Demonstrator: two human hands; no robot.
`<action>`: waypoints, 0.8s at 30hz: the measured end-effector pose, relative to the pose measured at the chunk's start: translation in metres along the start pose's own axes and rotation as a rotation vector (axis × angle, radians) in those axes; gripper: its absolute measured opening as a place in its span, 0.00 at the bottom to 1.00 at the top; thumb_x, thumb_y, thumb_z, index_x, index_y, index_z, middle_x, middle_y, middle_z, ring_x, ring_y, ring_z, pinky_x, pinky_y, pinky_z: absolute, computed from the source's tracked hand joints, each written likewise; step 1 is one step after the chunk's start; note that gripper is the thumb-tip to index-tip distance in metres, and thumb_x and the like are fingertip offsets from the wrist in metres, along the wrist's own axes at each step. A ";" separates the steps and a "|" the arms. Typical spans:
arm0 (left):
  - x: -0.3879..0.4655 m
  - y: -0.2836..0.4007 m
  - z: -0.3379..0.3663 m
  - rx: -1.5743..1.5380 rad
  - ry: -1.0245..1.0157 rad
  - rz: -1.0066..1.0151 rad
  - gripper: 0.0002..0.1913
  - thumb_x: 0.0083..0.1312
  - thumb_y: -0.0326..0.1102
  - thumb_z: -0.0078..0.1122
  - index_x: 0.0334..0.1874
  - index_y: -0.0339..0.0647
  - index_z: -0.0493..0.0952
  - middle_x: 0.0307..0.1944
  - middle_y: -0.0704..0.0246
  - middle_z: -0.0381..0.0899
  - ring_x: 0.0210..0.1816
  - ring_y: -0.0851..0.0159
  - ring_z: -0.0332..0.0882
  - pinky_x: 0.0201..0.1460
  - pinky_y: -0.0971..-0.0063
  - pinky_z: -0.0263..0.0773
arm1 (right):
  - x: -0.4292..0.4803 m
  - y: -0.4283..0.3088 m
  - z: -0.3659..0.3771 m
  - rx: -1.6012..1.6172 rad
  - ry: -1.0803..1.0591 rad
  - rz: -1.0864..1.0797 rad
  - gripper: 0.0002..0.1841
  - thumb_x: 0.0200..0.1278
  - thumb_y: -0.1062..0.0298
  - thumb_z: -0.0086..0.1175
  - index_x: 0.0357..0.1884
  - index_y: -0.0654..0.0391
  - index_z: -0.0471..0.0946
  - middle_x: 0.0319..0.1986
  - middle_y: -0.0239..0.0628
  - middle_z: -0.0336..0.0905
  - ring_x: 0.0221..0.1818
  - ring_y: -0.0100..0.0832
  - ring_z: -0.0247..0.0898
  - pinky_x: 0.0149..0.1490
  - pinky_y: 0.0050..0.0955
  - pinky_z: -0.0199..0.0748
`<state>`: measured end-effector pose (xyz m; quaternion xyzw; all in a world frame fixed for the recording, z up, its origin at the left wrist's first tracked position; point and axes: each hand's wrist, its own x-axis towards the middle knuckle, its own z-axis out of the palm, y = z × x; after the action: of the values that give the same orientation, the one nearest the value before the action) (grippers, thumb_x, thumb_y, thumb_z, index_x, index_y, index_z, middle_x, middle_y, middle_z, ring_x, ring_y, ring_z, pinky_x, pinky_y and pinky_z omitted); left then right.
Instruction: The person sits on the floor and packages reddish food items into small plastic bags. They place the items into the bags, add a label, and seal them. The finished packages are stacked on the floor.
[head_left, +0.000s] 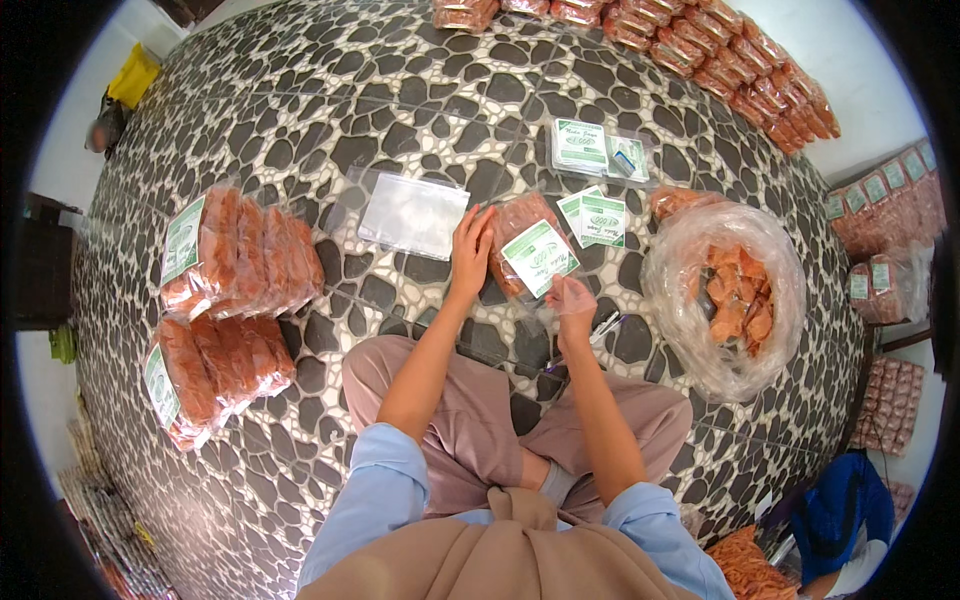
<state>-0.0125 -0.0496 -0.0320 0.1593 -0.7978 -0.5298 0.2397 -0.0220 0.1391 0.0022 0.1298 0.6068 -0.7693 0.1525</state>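
Observation:
In front of my crossed legs a clear plastic packet of reddish-brown food (525, 208) lies on the floor. A green and white printed label (540, 257) sits slanted over its lower half. My left hand (472, 251) rests along the packet's left side, fingers extended. At the label's lower right corner, the fingers of my right hand (572, 304) pinch the packet's clear plastic edge. Two loose labels (600, 217) overlap just to the right. Left of my left hand are flat, clear plastic bags (412, 216). Pens (606, 327) lie beside my right wrist.
A large clear plastic sack (675, 315) with orange-brown pieces stands at right. Filled, labelled packets (240, 251) form two rows at left. A label stack (579, 146) lies ahead. More packets (720, 56) line the far wall. Someone in blue clothing (840, 517) is at lower right.

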 end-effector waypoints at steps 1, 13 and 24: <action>0.000 0.001 0.000 -0.003 -0.002 -0.013 0.20 0.74 0.44 0.44 0.65 0.50 0.71 0.70 0.61 0.59 0.68 0.53 0.56 0.70 0.61 0.52 | 0.001 0.000 -0.001 -0.023 0.002 0.020 0.14 0.62 0.64 0.63 0.39 0.66 0.75 0.26 0.33 0.76 0.25 0.23 0.71 0.31 0.21 0.67; 0.001 0.006 -0.001 -0.113 -0.010 -0.059 0.23 0.66 0.44 0.60 0.63 0.51 0.73 0.69 0.63 0.59 0.67 0.55 0.58 0.65 0.64 0.61 | 0.001 -0.008 -0.003 -0.097 -0.166 0.094 0.12 0.62 0.65 0.63 0.38 0.63 0.75 0.27 0.32 0.76 0.27 0.23 0.72 0.34 0.20 0.67; 0.002 0.003 0.003 -0.020 0.020 -0.024 0.20 0.68 0.44 0.56 0.61 0.50 0.74 0.66 0.63 0.64 0.66 0.54 0.60 0.67 0.64 0.58 | 0.001 -0.010 0.007 -0.049 -0.206 0.159 0.12 0.60 0.64 0.65 0.32 0.60 0.74 0.26 0.30 0.74 0.27 0.22 0.70 0.35 0.21 0.66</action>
<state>-0.0156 -0.0475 -0.0297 0.1716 -0.7882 -0.5388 0.2428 -0.0267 0.1340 0.0122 0.0939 0.5943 -0.7489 0.2778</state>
